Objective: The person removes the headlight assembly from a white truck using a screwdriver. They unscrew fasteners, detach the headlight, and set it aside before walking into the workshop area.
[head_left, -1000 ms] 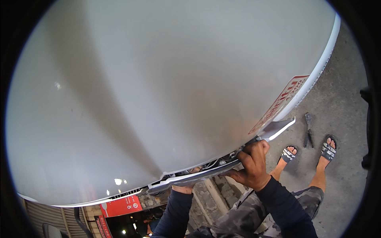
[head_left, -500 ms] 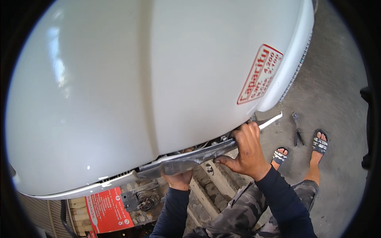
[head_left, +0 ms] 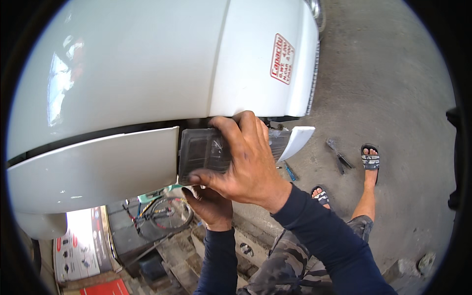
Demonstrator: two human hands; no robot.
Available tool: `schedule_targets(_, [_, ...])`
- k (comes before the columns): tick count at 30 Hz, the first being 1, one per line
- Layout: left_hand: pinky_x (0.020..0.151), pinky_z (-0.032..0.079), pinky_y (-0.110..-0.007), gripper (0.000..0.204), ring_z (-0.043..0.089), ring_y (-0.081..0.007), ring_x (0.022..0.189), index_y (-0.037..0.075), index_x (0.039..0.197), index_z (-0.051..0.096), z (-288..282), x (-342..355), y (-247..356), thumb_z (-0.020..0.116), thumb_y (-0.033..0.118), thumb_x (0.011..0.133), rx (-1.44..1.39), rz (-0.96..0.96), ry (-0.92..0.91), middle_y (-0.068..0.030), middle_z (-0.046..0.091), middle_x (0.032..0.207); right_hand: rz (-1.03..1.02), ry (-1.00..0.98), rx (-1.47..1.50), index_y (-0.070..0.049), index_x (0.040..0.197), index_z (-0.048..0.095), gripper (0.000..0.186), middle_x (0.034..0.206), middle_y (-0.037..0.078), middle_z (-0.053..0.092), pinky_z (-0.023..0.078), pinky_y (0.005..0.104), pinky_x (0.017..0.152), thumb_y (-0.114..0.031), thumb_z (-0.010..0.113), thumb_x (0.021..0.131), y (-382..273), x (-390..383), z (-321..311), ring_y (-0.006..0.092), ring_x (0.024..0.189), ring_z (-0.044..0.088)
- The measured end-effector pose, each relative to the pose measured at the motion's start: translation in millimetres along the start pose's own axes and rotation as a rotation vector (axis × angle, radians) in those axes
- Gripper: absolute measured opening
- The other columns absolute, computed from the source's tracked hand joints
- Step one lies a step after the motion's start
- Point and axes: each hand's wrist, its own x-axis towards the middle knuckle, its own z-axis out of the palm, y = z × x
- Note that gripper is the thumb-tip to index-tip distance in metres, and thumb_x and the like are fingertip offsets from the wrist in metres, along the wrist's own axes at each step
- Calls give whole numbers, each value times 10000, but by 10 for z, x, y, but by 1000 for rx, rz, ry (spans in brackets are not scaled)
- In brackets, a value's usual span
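Observation:
My right hand point(head_left: 248, 167) grips a dark, ribbed plastic piece point(head_left: 196, 152) by its top and lower edges, at a gap in the white vehicle body point(head_left: 128, 59). A white trim point(head_left: 300, 140) sticks out at that piece's right end. Below it is my left hand point(head_left: 211, 209), fingers curled up toward its underside; what they hold is hidden behind the piece and my right hand. A white bumper panel point(head_left: 93, 172) adjoins the piece on the left.
Dark pliers-like tools point(head_left: 339, 157) and a blue-handled tool point(head_left: 290, 171) lie on grey concrete beside my sandalled feet. A bicycle point(head_left: 167, 214), printed boards point(head_left: 78, 246) and stepped concrete are below the vehicle at the lower left.
My view has swung, bringing the bumper panel into sight. My right hand now reaches across the plastic piece's face, whose ribbed side shows; its white trim stands more upright.

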Motion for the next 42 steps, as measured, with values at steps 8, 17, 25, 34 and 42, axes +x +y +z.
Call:
schedule_targets(8, [1196, 304, -543, 934, 383, -301, 1452, 152, 1528, 420, 70, 121, 74, 483, 835, 894, 11, -152, -64, -109, 408, 1544, 211, 162, -111, -65, 1118, 586, 871, 1002, 140, 433, 275, 505, 951, -866, 627, 778, -192, 35, 350, 275, 986, 413])
schedule_targets(17, [1189, 368, -489, 726, 489, -284, 1389, 176, 1498, 485, -53, 298, 88, 486, 686, 981, -151, -195, -141, -63, 522, 1486, 36, 180, -93, 3, 1126, 515, 838, 1018, 142, 484, 286, 494, 952, -748, 686, 797, -148, 14, 492, 296, 1005, 467])
schedule_targets(25, [1165, 372, -488, 760, 510, -292, 1354, 122, 1485, 474, -42, 65, 45, 448, 697, 988, 17, -59, -154, -109, 524, 1468, 159, 158, 62, 1, 1077, 535, 758, 1005, 134, 485, 314, 463, 959, -698, 681, 823, -214, -309, 172, 281, 967, 473])
schedule_targets(34, [1106, 430, -488, 796, 565, -326, 1244, 38, 1313, 518, -186, -841, 3, 340, 730, 963, 265, 144, -78, -184, 586, 1298, 47, 139, 323, -14, 1095, 530, 823, 1024, 140, 447, 417, 410, 843, -743, 718, 761, -382, -948, -360, 267, 947, 472])
schedule_targets(42, [1115, 398, -533, 735, 489, -353, 1287, 60, 1149, 486, -413, -1147, -117, 482, 745, 883, 234, 121, -160, -204, 495, 1327, 74, -9, 255, -38, 1196, 557, 962, 1129, 170, 457, 318, 542, 1074, -805, 767, 654, -410, -1570, -590, 313, 1102, 471])
